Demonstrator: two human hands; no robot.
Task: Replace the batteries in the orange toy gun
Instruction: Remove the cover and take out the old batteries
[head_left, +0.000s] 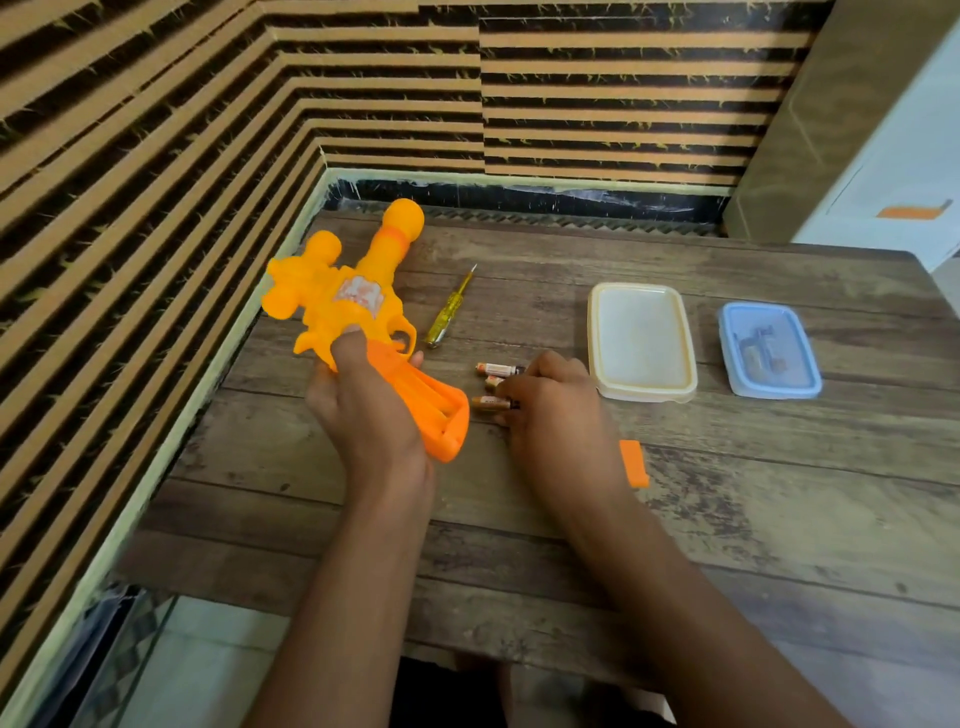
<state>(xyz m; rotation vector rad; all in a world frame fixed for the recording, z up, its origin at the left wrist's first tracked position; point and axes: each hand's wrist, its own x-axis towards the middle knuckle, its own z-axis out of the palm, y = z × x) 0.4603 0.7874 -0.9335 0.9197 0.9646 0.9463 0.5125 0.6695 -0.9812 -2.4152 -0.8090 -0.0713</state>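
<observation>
A wood-grain bench (727, 519) is enclosed by striped walls (156, 130). Three batteries (498, 370) and two boxes (641, 340) are seen mid-frame; the gun (343, 306) is gripped by the left hand (369, 410), the lowest battery (491, 402) by the right hand (550, 405).

Bright yellow-orange on the toy gun (343, 291), with its grip (431, 410) a deeper orange, same as the small flat panel (635, 463). Clear yellow screwdriver (451, 312), gold-brown batteries (496, 369), one cream container (641, 340), one pale blue container (769, 351). The table (727, 519) is weathered brown planks and the wall (156, 156) is black-and-tan stripes.
</observation>
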